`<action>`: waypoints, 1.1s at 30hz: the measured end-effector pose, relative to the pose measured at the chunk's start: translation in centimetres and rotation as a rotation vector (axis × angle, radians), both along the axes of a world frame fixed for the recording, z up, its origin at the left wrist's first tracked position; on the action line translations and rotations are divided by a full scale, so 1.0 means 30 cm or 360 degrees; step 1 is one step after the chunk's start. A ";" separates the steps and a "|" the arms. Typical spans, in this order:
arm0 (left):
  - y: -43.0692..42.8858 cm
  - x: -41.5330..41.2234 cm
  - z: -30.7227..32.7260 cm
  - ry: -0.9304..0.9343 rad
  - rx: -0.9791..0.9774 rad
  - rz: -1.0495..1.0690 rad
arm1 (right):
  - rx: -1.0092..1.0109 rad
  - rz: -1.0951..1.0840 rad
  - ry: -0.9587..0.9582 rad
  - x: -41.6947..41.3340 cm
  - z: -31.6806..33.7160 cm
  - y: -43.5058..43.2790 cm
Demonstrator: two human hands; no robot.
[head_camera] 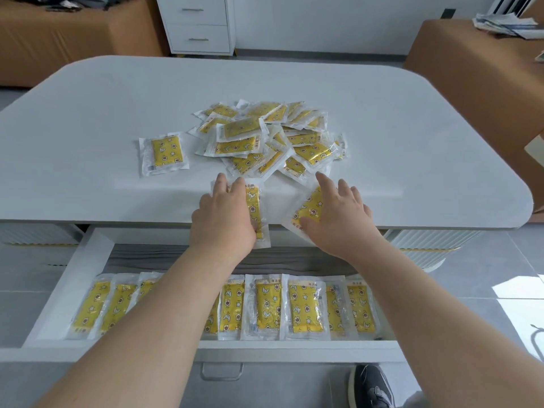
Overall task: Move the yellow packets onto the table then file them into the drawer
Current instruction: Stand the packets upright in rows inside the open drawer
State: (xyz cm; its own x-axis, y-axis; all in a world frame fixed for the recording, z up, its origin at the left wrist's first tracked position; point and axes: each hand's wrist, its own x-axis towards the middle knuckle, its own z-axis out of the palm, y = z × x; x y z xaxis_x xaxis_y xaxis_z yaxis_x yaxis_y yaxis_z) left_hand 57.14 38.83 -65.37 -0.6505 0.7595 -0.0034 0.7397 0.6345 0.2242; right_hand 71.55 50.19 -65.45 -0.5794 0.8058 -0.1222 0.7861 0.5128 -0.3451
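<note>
A loose pile of yellow packets (265, 136) in clear wrappers lies mid-table on the white table (117, 98), with one single packet (163, 153) apart to its left. My left hand (223, 213) lies flat on a packet (256, 201) at the table's front edge. My right hand (341, 213) presses with spread fingers on another packet (309, 206). Both of these packets overhang the edge above the open drawer (73, 275). Inside the drawer, a row of several filed packets (303, 307) stands side by side; my forearms hide part of it.
A grey cloth (176, 254) lines the back of the drawer. A white cabinet (197, 25) stands beyond the table. Brown covered furniture sits at far left (59, 39) and right (471, 69), the latter bearing papers (506, 25). A dark shoe (371, 387) is on the floor.
</note>
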 end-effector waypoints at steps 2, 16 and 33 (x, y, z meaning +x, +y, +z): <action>0.007 -0.002 0.005 0.0021 0.0017 0.0006 | -0.0031 -0.0014 -0.0002 -0.005 0.002 0.008; 0.003 -0.018 0.007 0.0297 0.0090 0.0037 | 0.0082 -0.0139 0.0193 0.006 -0.006 0.022; -0.038 0.059 0.028 0.0124 0.0329 -0.0097 | -0.0002 0.0449 -0.0033 0.087 0.051 -0.003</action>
